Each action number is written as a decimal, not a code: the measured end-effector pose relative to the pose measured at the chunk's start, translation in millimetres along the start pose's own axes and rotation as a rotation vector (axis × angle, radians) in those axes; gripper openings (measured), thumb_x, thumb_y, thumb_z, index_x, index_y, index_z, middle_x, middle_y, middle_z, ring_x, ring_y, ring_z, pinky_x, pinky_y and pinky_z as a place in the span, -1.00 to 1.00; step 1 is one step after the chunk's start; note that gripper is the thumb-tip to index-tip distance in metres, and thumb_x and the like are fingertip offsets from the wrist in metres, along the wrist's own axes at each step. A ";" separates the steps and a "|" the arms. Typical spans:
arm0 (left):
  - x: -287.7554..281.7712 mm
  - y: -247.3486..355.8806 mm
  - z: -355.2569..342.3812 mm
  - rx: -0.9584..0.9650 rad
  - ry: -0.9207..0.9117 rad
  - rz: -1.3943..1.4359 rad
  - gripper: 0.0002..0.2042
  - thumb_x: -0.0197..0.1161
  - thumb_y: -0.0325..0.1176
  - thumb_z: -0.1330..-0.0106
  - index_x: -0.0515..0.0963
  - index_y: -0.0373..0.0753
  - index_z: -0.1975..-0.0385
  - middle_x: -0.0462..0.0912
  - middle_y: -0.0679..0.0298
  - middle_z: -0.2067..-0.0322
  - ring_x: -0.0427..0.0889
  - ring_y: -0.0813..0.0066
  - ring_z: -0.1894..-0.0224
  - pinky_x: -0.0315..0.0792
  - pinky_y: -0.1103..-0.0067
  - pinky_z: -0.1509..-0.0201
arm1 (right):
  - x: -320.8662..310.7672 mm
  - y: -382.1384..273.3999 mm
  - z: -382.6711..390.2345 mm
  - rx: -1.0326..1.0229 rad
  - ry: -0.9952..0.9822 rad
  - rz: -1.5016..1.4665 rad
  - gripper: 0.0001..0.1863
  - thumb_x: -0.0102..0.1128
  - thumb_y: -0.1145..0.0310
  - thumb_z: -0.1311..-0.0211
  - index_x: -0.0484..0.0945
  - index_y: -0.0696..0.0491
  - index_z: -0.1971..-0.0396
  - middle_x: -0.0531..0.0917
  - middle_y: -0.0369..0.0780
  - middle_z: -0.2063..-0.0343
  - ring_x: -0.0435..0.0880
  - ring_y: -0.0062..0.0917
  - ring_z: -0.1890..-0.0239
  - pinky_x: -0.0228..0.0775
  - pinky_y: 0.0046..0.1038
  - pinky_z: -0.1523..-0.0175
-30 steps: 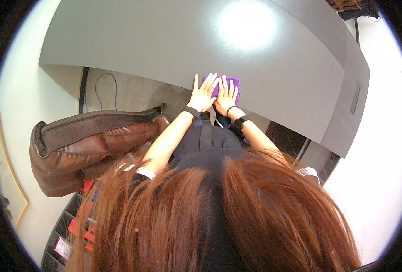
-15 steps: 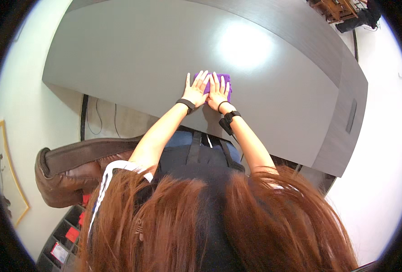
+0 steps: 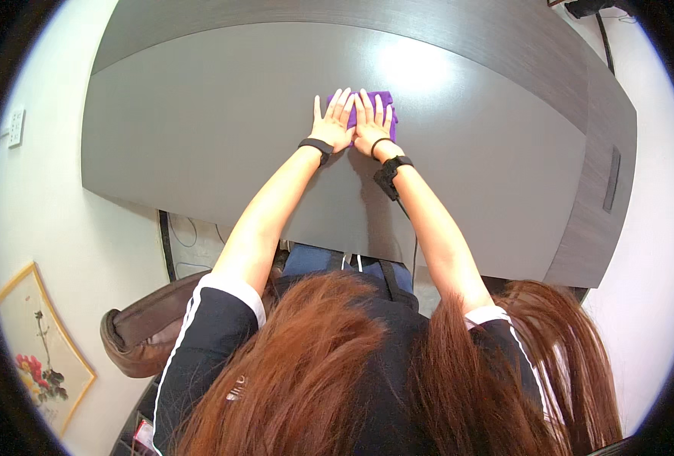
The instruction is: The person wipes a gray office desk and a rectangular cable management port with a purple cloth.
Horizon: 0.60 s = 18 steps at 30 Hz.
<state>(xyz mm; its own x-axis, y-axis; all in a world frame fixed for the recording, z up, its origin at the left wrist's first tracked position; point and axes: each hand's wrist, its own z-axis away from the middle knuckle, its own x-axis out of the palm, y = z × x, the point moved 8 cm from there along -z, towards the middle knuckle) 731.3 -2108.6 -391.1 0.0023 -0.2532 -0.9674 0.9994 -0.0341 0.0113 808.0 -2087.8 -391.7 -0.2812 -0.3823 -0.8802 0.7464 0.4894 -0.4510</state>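
A folded purple cloth (image 3: 383,99) lies on the grey desk top (image 3: 223,121), partly covered by both of my hands. My left hand (image 3: 333,124) rests flat with its fingers spread, over the cloth's left part and the desk beside it. Flat on the cloth's middle and right is my right hand (image 3: 372,127), fingers stretched out and pointing away from me. The two thumbs come close together. Both arms reach forward, and dark bands circle the wrists.
A brown leather chair (image 3: 150,323) stands at the near left, below the desk's edge. Cables (image 3: 185,232) hang under the desk on the left. A framed flower picture (image 3: 44,357) is at the left wall. A dark slot (image 3: 612,178) is set into the desk's right end.
Both hands and the purple cloth have moved forward across the desk, away from me. My arms are stretched further out, and the view has shifted.
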 end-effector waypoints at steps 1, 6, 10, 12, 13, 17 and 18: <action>-1.9 1.4 1.9 -0.012 0.018 -0.013 -0.26 -0.11 0.02 -0.28 -0.20 -0.17 -0.37 -0.29 0.29 -0.40 -0.37 0.40 -0.44 -0.52 -0.07 -0.35 | -0.5 0.4 1.4 0.000 0.030 0.002 -0.05 0.09 0.35 0.07 -0.21 0.02 -0.36 -0.25 -0.19 -0.39 -0.44 -0.15 -0.42 -0.70 -0.02 -0.39; -7.2 -0.8 11.0 0.028 0.069 -0.023 -0.27 -0.08 0.01 -0.27 -0.16 -0.16 -0.36 -0.25 0.29 -0.40 -0.34 0.39 -0.44 -0.48 -0.09 -0.34 | 3.3 -6.8 9.1 0.022 0.065 0.032 -0.05 0.10 0.35 0.08 -0.20 0.00 -0.35 -0.23 -0.21 -0.39 -0.41 -0.16 -0.42 -0.66 -0.01 -0.39; -2.6 -3.5 20.1 0.058 0.157 0.004 -0.26 -0.03 -0.01 -0.25 -0.15 -0.16 -0.36 -0.23 0.29 -0.39 -0.33 0.37 -0.44 -0.48 -0.10 -0.34 | 9.8 -9.7 11.6 0.049 0.102 0.060 -0.01 0.11 0.32 0.11 -0.21 -0.06 -0.36 -0.21 -0.24 -0.39 -0.40 -0.18 -0.42 -0.64 0.00 -0.38; -3.0 -4.9 19.3 0.060 0.145 0.024 -0.24 -0.01 -0.02 -0.24 -0.18 -0.16 -0.36 -0.27 0.28 -0.40 -0.35 0.35 -0.44 -0.49 -0.09 -0.34 | 10.5 -10.7 9.9 0.050 0.128 0.077 -0.02 0.12 0.30 0.11 -0.20 -0.06 -0.36 -0.21 -0.24 -0.39 -0.40 -0.17 -0.42 -0.63 0.00 -0.38; -2.9 -7.7 19.8 0.058 0.143 0.025 -0.24 -0.01 -0.02 -0.24 -0.18 -0.16 -0.36 -0.27 0.29 -0.40 -0.36 0.36 -0.44 -0.49 -0.09 -0.34 | 9.9 -13.0 9.1 0.042 0.143 0.066 -0.02 0.12 0.30 0.10 -0.19 -0.06 -0.36 -0.21 -0.23 -0.39 -0.41 -0.17 -0.42 -0.63 0.00 -0.38; -2.3 -17.8 22.8 0.078 0.166 0.027 -0.26 -0.02 -0.03 -0.26 -0.16 -0.15 -0.36 -0.24 0.29 -0.40 -0.34 0.39 -0.44 -0.50 -0.07 -0.35 | 12.6 -21.2 5.0 0.068 0.114 0.079 -0.03 0.11 0.32 0.09 -0.20 -0.07 -0.37 -0.24 -0.23 -0.39 -0.39 -0.16 -0.42 -0.60 0.02 -0.37; -2.1 -20.1 22.9 0.077 0.174 0.027 -0.27 -0.02 -0.03 -0.26 -0.15 -0.15 -0.36 -0.23 0.30 -0.39 -0.33 0.39 -0.44 -0.50 -0.05 -0.36 | 12.7 -23.1 3.7 0.078 0.099 0.073 -0.03 0.10 0.33 0.08 -0.20 -0.08 -0.37 -0.24 -0.23 -0.39 -0.39 -0.16 -0.42 -0.60 0.02 -0.37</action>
<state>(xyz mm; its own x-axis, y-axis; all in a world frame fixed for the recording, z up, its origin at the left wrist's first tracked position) 710.3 -2129.5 -383.5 0.0414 -0.0844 -0.9956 0.9932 -0.1050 0.0502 789.5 -2106.8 -392.0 -0.2799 -0.2669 -0.9222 0.8107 0.4488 -0.3760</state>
